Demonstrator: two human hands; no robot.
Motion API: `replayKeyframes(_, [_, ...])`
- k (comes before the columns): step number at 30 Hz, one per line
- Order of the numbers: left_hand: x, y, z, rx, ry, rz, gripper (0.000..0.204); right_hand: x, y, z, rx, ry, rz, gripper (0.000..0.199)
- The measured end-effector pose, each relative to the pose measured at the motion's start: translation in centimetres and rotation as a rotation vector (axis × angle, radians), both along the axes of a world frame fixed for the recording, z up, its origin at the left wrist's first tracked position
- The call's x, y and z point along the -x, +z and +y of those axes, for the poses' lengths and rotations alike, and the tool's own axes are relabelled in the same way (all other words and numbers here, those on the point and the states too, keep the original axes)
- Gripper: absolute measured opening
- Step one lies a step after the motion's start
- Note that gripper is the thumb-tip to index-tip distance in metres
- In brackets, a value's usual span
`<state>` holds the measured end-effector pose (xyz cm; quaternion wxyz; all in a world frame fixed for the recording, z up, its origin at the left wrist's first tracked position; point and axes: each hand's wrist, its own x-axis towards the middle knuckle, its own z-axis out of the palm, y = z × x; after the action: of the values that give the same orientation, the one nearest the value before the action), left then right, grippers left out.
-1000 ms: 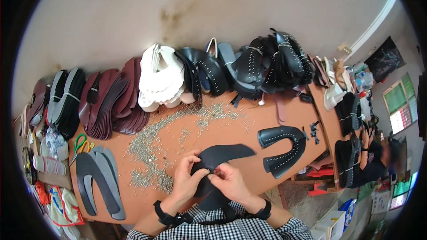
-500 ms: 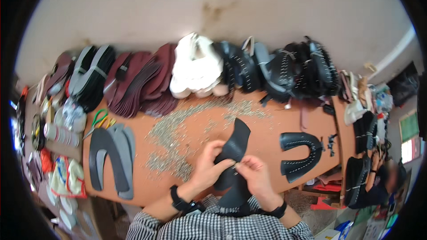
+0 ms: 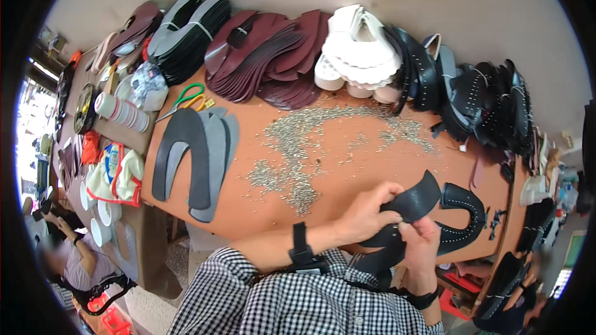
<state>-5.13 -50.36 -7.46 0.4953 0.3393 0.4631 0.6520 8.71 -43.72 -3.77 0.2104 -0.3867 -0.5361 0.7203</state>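
Note:
A curved black leather shoe-upper piece point(image 3: 419, 201) is held above the table's near right part. My left hand point(image 3: 369, 211) pinches its upper end between thumb and fingers. Just below, my right hand point(image 3: 423, 242) is closed on the same piece, its fingertips meeting my left thumb. Whether a small stud sits between those fingertips, I cannot tell. The piece's lower end point(image 3: 379, 260) hangs near my shirt front. Right behind my right hand lies a U-shaped black upper point(image 3: 478, 214) with a row of metal studs, partly covered by the hands.
Loose metal studs point(image 3: 301, 189) are strewn across the orange-brown table point(image 3: 347, 174). Black and grey U-shaped pieces point(image 3: 198, 167) lie left, near green-handled scissors point(image 3: 189, 94). Stacked maroon uppers point(image 3: 267, 56), white uppers point(image 3: 360, 49) and black uppers point(image 3: 478, 96) line the wall. People sit at both sides.
The view has swung left, so the table's things appear farther right. My hands have shifted toward the studded upper, and the held piece has tilted over to the right.

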Motion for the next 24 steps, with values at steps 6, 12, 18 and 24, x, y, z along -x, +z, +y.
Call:
replayKeyframes(6, [-1.0, 0.3, 0.6, -0.015, 0.090, 0.191, 0.035, -1.2, -1.3, 0.9, 0.101, -0.019, 0.159, 0.021])
replayKeyframes(12, [-0.8, -1.8, 1.2, 0.012, -0.033, -0.160, 0.033, -0.4, -0.2, 0.7, -0.060, 0.050, 0.004, 0.027])
replayKeyframes(18, [0.5, -2.5, 0.7, -0.021, -0.066, -0.586, 0.035, 0.3, -1.7, 1.7, 0.235, 0.046, 0.042, 0.006])
replayKeyframes(24, [0.5, -2.9, 0.6, -0.052, -0.055, -0.750, 0.037, 1.3, -0.9, 1.4, 0.355, 0.030, 0.170, 0.005])
